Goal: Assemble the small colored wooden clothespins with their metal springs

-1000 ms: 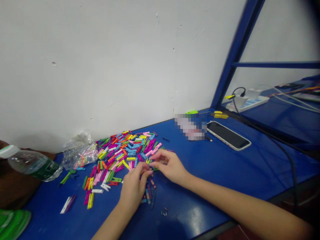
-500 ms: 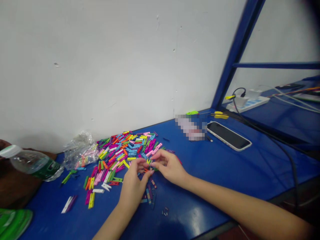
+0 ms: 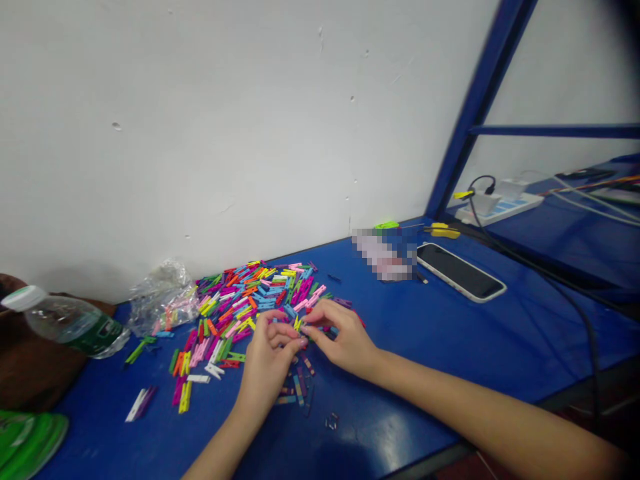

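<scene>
A heap of small coloured clothespins lies on the blue table near the white wall. My left hand rests at the heap's near edge with its fingers curled and pinched together. My right hand meets it from the right, fingertips pinched too. Both hands' fingertips close on one small pin between them; its colour is hard to make out. A few loose pins lie under the hands, and tiny dark pieces lie nearer the table's front edge.
A crumpled clear bag with pins and a lying plastic bottle are at the left. A phone lies face up at the right, with a black cable, a power strip and a blue frame post behind. Something green sits at the bottom left.
Both hands stayed at the heap's near edge. The left hand's fingers curled up closer to the right hand's fingertips, and the view shifted slightly.
</scene>
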`<state>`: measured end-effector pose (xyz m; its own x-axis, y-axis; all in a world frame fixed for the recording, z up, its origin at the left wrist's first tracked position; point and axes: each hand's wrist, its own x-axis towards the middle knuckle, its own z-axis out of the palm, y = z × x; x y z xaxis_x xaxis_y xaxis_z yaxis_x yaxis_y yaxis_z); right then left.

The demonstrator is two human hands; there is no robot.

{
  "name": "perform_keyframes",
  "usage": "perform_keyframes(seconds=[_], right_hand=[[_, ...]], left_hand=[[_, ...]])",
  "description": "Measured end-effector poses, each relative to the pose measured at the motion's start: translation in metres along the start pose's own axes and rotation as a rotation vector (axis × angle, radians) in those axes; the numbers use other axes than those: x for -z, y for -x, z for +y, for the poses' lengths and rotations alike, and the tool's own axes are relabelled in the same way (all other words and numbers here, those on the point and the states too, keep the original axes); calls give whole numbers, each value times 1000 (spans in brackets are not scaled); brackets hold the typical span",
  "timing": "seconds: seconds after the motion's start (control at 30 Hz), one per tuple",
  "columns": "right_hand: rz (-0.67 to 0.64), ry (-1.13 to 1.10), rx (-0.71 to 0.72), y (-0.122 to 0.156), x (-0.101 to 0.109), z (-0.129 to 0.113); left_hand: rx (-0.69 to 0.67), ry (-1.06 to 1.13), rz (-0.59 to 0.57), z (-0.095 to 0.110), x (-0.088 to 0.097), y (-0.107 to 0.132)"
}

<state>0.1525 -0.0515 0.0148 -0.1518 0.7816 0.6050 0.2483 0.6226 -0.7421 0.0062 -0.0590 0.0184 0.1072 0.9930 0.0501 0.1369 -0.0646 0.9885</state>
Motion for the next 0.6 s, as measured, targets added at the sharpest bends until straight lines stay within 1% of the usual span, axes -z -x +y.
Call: perform_keyframes(seconds=[0.17,0.3,0.4,0.53,0.6], right_hand=[[2,10,-6,0,1,-2],[-2,-50,-47,-1,0,-2],[3,-187,-142,-2,-2,1],[-17,-423,-337,-4,-6,7],[-30,-508,-409,-4,-7,9]], left_hand=[[-5,31,11,2,0,0],[-13,31,15,2,-1,0],[-13,43,7,3,-1,0],[9,73,2,3,-2,0],[31,82,-1,3,-2,0]])
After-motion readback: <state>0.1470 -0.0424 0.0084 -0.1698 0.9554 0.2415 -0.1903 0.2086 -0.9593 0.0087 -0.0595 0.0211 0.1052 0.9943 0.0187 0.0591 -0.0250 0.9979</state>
